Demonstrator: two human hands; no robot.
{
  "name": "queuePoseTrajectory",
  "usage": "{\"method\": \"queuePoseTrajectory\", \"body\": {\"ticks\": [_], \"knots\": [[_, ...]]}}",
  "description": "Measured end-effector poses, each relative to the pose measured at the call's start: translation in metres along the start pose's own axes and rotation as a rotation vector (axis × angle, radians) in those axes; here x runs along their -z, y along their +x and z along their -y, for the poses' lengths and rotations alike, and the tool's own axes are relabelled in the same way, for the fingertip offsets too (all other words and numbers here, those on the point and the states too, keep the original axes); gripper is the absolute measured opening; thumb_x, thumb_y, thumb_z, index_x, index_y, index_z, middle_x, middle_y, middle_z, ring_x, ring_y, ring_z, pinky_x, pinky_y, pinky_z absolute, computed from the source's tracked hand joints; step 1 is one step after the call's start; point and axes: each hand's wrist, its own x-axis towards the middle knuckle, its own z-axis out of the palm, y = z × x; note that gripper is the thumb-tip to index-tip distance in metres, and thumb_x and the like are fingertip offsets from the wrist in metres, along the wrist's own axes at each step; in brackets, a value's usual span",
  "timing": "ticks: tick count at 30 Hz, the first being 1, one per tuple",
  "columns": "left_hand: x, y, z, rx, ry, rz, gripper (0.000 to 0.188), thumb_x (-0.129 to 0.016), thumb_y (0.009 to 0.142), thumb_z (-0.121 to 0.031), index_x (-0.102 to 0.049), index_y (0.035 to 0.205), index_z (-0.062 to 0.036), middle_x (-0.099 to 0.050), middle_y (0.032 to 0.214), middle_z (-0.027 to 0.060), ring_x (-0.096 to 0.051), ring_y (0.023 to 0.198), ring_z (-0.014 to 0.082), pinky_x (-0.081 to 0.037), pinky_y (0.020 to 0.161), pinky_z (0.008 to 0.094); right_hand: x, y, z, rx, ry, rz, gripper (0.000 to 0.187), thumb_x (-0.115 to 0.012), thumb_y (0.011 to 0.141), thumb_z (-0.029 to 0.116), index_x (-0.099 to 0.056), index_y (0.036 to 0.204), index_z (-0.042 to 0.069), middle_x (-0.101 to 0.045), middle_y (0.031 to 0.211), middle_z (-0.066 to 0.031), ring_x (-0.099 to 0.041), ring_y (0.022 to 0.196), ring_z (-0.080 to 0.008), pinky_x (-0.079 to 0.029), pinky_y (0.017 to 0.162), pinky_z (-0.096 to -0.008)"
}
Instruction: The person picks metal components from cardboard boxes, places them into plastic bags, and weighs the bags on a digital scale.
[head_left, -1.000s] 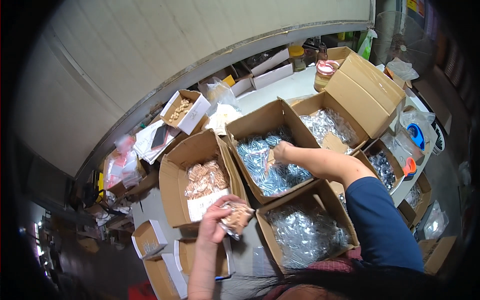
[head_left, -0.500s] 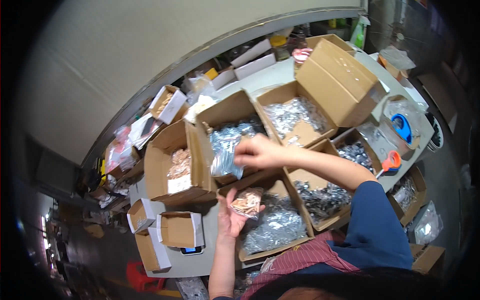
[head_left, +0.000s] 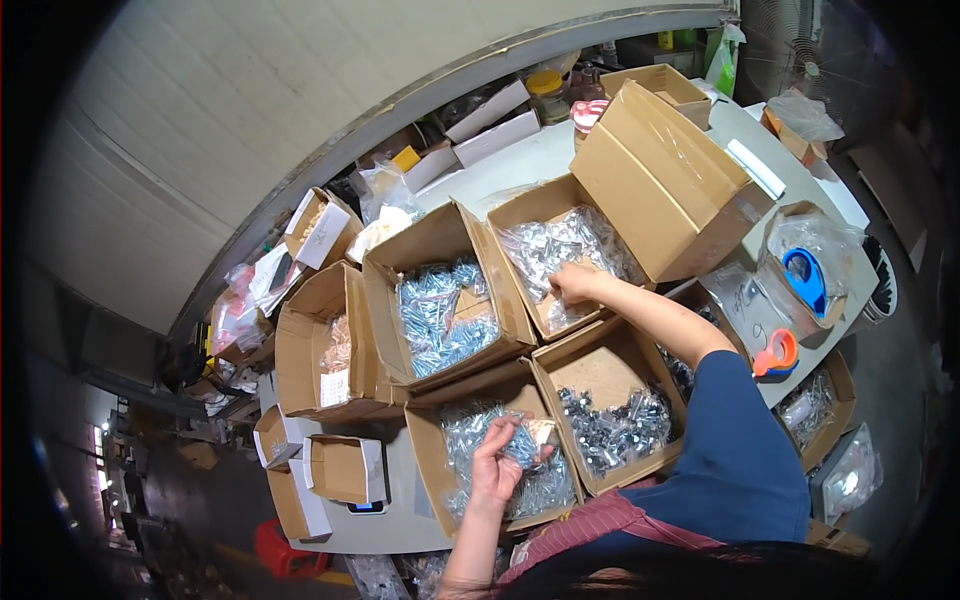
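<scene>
Worktop (head_left: 398,530): pale grey, smooth surface. Back row carries three open brown cardboard cartons: one with bagged wooden pegs (head_left: 300,355), one with bagged bluish screws (head_left: 380,330), one with bagged silvery parts (head_left: 530,205). Front row: a carton of clear bags of metal pieces (head_left: 430,450), beside a carton of dark metal fittings (head_left: 590,365). Left end: three small white-sided cardboard boxes (head_left: 340,470). Far edge: a clear jar with yellow lid (head_left: 546,95).

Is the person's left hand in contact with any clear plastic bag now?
Touching. The head view shows the left hand with its fingers bent around a clear bag of bluish metal pieces.
</scene>
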Motion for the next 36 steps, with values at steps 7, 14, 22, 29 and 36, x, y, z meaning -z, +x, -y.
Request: {"method": "queuePoseTrajectory", "body": {"ticks": [7, 14, 22, 29, 36], "knots": [[-0.005, -0.008, 0.015, 0.002, 0.073, -0.029, 0.017, -0.047, 0.102, -0.020, -0.055, 0.106, -0.0049, -0.056, 0.128, 0.0187, -0.059, 0.116, 0.0374, -0.054, 0.089, 0.0633, 0.033, -0.027, 0.005, -0.062, 0.730, -0.097, 0.012, -0.063, 0.088, 0.013, -0.066, 0.089, 0.001, -0.068, 0.074, -0.0129, -0.070, 0.070, -0.0211, -0.056, 0.063, -0.0379], [-0.037, 0.000, 0.033, -0.024, 0.299, 0.091, 0.044, -0.049, 0.102, -0.039, -0.049, 0.124, -0.0001, -0.061, 0.116, 0.0198, -0.069, 0.095, 0.0345, -0.062, 0.079, 0.0491, 0.053, -0.169, 0.059, 0.196, 1.337, 0.031, 0.019, -0.056, 0.099, 0.015, -0.062, 0.107, -0.001, -0.068, 0.085, -0.0055, -0.066, 0.068, -0.0108, -0.057, 0.062, -0.0277], [-0.041, -0.007, 0.068, 0.097, 0.253, 0.055, 0.023, -0.052, 0.096, -0.015, -0.054, 0.115, -0.0016, -0.062, 0.119, 0.0201, -0.067, 0.099, 0.0332, -0.063, 0.072, 0.0529, 0.027, -0.240, 0.051, 0.132, 1.340, -0.021, 0.017, -0.057, 0.097, 0.014, -0.067, 0.098, -0.001, -0.072, 0.079, -0.0088, -0.069, 0.064, -0.0130, -0.056, 0.057, -0.0277], [-0.044, -0.008, 0.081, 0.108, 0.310, 0.098, 0.025, -0.047, 0.096, -0.014, -0.053, 0.116, 0.0003, -0.059, 0.121, 0.0202, -0.066, 0.099, 0.0342, -0.061, 0.076, 0.0563, -0.044, -0.250, -0.074, -0.479, -0.118, -0.310, 0.045, -0.070, 0.079, 0.019, -0.060, 0.122, 0.009, -0.057, 0.125, -0.0165, -0.053, 0.119, -0.0374, -0.047, 0.096, -0.0454], [-0.040, -0.007, 0.086, 0.100, 0.305, 0.077, 0.022, -0.050, 0.094, -0.013, -0.053, 0.113, -0.0017, -0.058, 0.123, 0.0210, -0.065, 0.102, 0.0374, -0.061, 0.077, 0.0563, -0.029, -0.279, -0.090, -0.411, 0.504, -0.401, 0.030, -0.076, 0.070, 0.025, -0.073, 0.096, 0.010, -0.072, 0.091, -0.0149, -0.069, 0.091, -0.0326, -0.053, 0.082, -0.0415]]}}
